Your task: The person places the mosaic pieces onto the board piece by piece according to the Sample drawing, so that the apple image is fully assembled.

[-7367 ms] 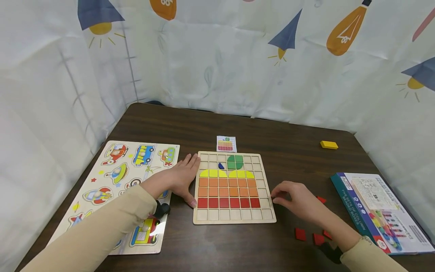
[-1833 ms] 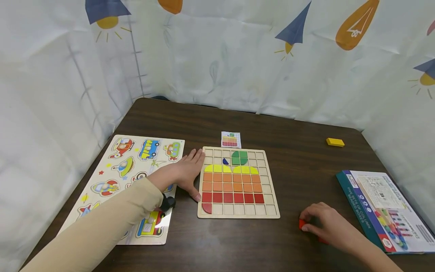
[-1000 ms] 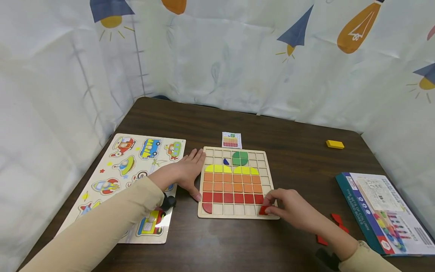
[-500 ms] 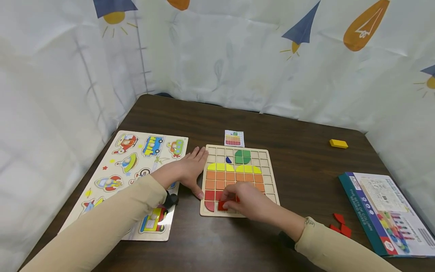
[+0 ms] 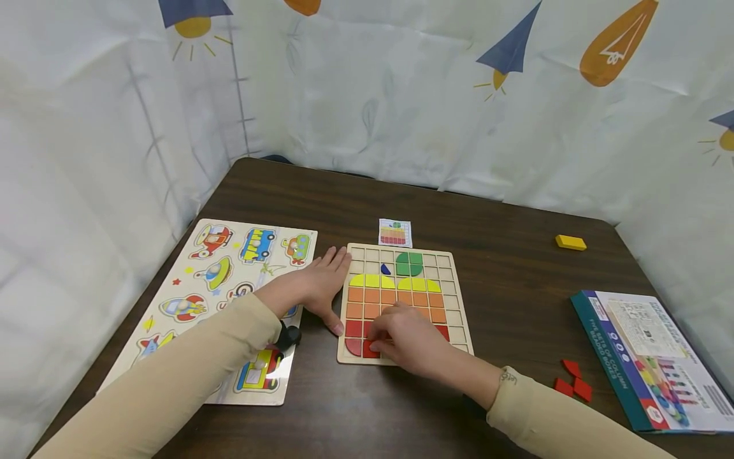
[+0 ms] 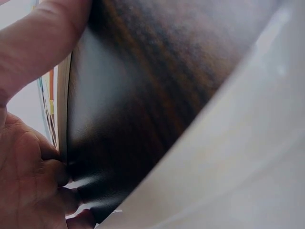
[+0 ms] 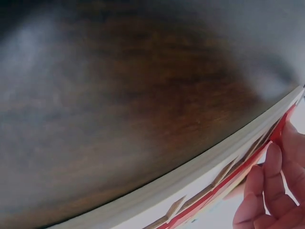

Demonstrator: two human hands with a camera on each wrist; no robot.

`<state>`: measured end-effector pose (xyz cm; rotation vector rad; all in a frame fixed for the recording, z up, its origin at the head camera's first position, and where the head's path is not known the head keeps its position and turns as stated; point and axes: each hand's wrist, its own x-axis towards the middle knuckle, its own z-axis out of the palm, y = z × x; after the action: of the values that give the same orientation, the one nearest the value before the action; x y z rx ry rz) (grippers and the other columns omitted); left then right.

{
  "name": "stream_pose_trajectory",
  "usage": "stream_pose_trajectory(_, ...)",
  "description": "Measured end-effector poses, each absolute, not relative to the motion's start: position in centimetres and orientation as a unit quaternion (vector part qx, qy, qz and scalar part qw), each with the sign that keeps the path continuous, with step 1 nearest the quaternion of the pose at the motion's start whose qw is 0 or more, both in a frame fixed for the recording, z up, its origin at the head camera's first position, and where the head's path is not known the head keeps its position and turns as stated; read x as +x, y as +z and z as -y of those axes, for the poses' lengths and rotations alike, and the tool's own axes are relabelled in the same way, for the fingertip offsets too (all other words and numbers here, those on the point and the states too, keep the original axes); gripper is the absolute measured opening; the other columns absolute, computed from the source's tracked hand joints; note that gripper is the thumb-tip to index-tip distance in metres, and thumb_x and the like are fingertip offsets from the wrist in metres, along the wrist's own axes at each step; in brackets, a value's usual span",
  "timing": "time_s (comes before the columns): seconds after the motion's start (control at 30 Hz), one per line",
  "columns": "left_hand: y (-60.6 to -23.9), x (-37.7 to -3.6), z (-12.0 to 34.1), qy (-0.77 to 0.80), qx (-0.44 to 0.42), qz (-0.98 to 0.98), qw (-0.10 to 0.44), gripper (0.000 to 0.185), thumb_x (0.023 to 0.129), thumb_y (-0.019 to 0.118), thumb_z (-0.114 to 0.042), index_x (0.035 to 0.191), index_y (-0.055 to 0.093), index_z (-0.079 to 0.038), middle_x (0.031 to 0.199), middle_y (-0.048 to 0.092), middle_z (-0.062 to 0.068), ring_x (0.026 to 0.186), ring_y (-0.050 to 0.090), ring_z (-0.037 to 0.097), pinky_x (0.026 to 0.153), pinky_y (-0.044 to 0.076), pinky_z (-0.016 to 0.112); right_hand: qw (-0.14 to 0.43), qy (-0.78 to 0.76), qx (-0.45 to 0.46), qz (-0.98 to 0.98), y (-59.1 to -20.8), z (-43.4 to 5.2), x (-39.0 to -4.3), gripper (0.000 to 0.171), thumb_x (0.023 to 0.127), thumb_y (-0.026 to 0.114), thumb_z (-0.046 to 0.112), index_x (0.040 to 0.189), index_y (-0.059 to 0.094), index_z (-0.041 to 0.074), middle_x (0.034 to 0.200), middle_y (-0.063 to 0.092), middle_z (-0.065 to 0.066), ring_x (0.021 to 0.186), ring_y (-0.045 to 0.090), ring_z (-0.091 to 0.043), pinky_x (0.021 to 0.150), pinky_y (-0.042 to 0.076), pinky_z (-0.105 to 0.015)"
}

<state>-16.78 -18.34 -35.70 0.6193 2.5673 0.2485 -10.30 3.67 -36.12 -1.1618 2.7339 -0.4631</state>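
Observation:
A wooden grid board (image 5: 460,319) holds coloured tiles: green ones at the top, yellow, orange and red rows below, plus a small blue piece (image 5: 386,269). My left hand (image 5: 321,284) rests flat along the board's left edge, fingers stretched out, thumb by the lower left corner. With thumb and fingertips my right hand (image 5: 410,338) pinches a red square tile (image 5: 371,348) at the second cell of the bottom row. Left of that tile lies a red rounded corner tile (image 5: 353,346). The right hand hides much of the red rows. The right wrist view shows its fingers (image 7: 274,164) at the board's rim.
Several loose red tiles (image 5: 582,389) lie on the dark table (image 5: 504,268) at the right, near a boxed set (image 5: 648,344). A yellow block (image 5: 570,242) lies farther back. A small pattern card (image 5: 395,233) stands behind the board, and a picture puzzle (image 5: 183,280) at the left.
A red corner tile has come into the bottom left cell. My right hand has brought a red square from the right side across the board and lowered it beside that tile. The left hand stays.

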Motion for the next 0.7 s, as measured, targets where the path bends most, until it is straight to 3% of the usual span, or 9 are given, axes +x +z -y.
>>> stream_pose_trajectory(0.37,-35.7,-16.7,18.4,0.100,0.227,-0.939,0.238,0.141,0.069,0.089,-0.058,0.161,0.005,0.008,0.170,-0.003,0.028,0.158,-0.004,0.046,0.128,0.010,0.058,0.057,-0.157,-0.370,-0.914,-36.0,-4.5,-10.4,0.009,0.086,0.084,0.015,0.093,0.079,0.014,0.084,0.075,0.006,0.080,0.056,-0.010,0.073,0.050,-0.025)
stream_pose_trajectory(0.7,-35.8,-16.7,18.5,0.102,0.227,-0.938,0.240,0.143,0.069,0.089,-0.059,0.161,0.002,0.006,0.170,-0.005,0.027,0.158,-0.006,0.045,0.128,0.009,0.058,0.075,-0.182,-0.279,-0.940,-34.7,-13.0,-10.7,0.012,0.086,0.083,0.013,0.095,0.078,0.017,0.090,0.073,0.012,0.087,0.061,-0.011,0.079,0.056,-0.032)
